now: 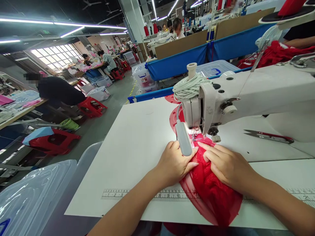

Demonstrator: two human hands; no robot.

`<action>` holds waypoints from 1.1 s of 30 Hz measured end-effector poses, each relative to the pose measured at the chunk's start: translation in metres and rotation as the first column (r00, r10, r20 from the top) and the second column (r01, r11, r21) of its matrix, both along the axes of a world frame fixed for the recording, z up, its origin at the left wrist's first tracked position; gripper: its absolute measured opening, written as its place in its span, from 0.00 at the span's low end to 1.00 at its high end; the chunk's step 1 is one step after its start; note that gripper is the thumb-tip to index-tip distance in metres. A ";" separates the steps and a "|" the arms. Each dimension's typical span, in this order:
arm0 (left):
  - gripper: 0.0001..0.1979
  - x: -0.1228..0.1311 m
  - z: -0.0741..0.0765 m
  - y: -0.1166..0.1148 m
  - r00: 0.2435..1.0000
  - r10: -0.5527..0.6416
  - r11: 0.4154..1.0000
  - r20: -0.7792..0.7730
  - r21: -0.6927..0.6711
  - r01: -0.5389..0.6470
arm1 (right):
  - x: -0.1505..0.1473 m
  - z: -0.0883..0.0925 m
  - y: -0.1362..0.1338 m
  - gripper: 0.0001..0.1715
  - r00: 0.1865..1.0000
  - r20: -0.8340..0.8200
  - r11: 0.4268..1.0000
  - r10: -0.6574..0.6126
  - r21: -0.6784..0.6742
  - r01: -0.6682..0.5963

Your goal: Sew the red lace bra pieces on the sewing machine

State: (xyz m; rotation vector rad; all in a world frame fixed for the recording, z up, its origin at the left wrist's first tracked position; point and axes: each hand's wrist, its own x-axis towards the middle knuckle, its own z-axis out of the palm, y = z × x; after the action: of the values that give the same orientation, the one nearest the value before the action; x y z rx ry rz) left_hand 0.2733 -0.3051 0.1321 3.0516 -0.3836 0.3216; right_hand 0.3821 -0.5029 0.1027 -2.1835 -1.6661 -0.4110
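Note:
Red lace and mesh fabric (209, 193) runs from under the needle of a white sewing machine (246, 95) to the table's front edge, where it hangs over. My left hand (176, 164) is closed on the fabric's left edge, some fingers hidden by a small grey lamp (183, 139). On the right, my right hand (226, 165) grips bunched lace, its index finger reaching close to the presser foot (194, 137). Behind the machine head, more red fabric (173, 119) with scalloped edges lies flat. A coil of pale green cord (188, 87) sits on top of the head.
Red-handled thread snips (269, 136) lie right of the needle. A printed ruler (169, 195) crosses the white table (118, 164). Clear plastic bins (36, 193) stand at left, with red stools (54, 141) beyond. Blue cloth panels (177, 64) and other people at machines are ahead.

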 end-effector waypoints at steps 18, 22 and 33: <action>0.24 0.000 -0.002 0.004 1.000 0.002 1.000 0.008 0.031 -0.003 | 0.004 0.000 0.002 0.11 0.999 -0.050 0.999 -0.011 -0.042 0.009; 0.23 0.001 -0.001 0.005 1.000 0.014 1.000 -0.006 0.015 -0.014 | 0.004 0.002 0.002 0.12 0.998 -0.061 0.999 -0.008 -0.040 0.005; 0.32 0.003 0.003 0.007 0.988 -0.107 0.994 0.110 0.040 0.103 | 0.006 -0.002 0.001 0.16 0.997 -0.061 0.998 0.056 0.002 -0.056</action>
State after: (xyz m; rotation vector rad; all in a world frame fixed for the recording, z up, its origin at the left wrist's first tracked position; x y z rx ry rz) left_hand 0.2763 -0.2977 0.1350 3.0398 -0.5595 0.4861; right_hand 0.3878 -0.5020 0.1009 -2.1225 -1.6895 -0.3263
